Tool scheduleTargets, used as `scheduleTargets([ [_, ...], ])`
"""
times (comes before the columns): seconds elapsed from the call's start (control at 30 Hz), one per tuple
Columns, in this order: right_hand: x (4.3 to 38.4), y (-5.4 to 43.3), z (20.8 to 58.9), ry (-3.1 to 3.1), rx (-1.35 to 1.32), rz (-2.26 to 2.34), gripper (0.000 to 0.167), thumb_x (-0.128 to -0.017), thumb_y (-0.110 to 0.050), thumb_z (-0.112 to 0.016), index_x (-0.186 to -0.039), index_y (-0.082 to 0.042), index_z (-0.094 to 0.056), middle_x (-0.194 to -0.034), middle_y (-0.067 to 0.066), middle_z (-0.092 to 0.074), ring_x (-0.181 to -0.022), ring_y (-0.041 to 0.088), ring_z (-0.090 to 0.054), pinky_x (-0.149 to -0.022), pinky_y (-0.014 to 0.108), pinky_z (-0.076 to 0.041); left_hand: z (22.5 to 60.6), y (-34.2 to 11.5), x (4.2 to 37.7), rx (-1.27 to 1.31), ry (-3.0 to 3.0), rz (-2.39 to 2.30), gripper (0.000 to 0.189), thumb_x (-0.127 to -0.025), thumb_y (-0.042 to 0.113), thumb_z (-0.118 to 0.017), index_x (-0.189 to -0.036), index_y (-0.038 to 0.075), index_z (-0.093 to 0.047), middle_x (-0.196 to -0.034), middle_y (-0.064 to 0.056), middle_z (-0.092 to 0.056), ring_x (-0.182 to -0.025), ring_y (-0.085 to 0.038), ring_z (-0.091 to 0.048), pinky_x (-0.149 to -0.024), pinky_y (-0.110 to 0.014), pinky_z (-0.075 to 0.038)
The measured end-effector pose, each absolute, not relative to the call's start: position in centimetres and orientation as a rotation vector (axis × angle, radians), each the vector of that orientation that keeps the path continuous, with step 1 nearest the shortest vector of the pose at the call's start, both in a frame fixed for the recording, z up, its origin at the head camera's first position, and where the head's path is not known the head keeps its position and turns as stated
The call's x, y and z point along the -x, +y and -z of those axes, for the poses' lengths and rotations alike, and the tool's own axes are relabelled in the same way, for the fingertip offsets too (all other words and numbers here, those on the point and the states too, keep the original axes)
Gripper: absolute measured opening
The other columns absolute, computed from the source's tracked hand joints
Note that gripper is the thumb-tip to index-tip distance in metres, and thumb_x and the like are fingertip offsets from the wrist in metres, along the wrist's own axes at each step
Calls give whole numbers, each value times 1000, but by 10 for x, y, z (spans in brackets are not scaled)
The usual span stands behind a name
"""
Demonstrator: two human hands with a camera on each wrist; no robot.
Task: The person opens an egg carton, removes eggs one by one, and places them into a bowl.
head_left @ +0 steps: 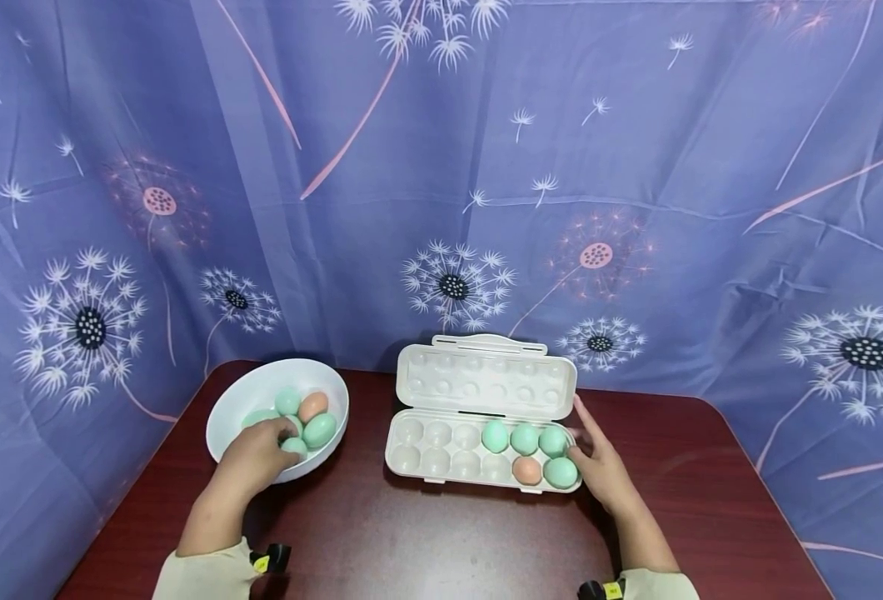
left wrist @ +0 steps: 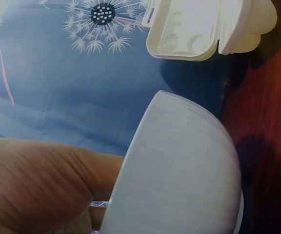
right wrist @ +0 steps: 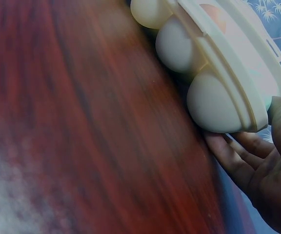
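Observation:
My left hand (head_left: 256,454) reaches into a white bowl (head_left: 231,400), its fingers bent down among several green eggs (head_left: 320,430) and one orange egg (head_left: 313,406). Its fingertips touch a partly covered green egg; whether they pinch it I cannot tell. In the left wrist view the bowl's wall (left wrist: 179,161) hides those fingertips. At the open cream egg carton (head_left: 419,479), my right hand (head_left: 602,471) grips the right end, thumb over the rim and fingers below outside. Inside, toward the right, sit three green eggs (head_left: 525,439) in the back row, with an orange egg (head_left: 527,471) and a green egg (head_left: 561,472) in front.
The carton's lid (head_left: 486,379) stands raised at the back, near a blue dandelion-print curtain (head_left: 486,208) behind the dark red table (head_left: 426,542). The bowl stands at the table's left rear, apart from the carton.

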State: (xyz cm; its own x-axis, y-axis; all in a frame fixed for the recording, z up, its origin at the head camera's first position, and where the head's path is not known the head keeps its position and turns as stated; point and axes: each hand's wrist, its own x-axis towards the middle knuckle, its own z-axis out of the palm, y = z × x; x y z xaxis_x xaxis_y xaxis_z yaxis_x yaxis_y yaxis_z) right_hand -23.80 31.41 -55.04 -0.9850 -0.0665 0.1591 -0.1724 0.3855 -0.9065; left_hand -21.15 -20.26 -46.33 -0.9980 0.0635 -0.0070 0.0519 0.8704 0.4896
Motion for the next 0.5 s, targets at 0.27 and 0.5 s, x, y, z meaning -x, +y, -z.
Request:
scheduleTargets([
  [0.27,238,313,550,-2555,-196,-1616,86,-92,10,-56,-163,-25,-21,-116,23,-70,-98,6,-62,-81,16,-49,467,-199,214,-113,3047,-785,28,-76,12,-80,-100,3,-67,-95,-13,-70,-84,-25,-62,-80,-45,-50],
  [0.5,238,314,550,-2557,-193,-1613,86,-92,10,-56,-162,-25,-22,-116,23,-70,-97,5,-62,-80,16,-49,473,-199,218,-142,3058,-785,25,-75,10,-80,-96,4,-69,-92,-13,-67,-81,-23,-59,-76,-43,-49],
])
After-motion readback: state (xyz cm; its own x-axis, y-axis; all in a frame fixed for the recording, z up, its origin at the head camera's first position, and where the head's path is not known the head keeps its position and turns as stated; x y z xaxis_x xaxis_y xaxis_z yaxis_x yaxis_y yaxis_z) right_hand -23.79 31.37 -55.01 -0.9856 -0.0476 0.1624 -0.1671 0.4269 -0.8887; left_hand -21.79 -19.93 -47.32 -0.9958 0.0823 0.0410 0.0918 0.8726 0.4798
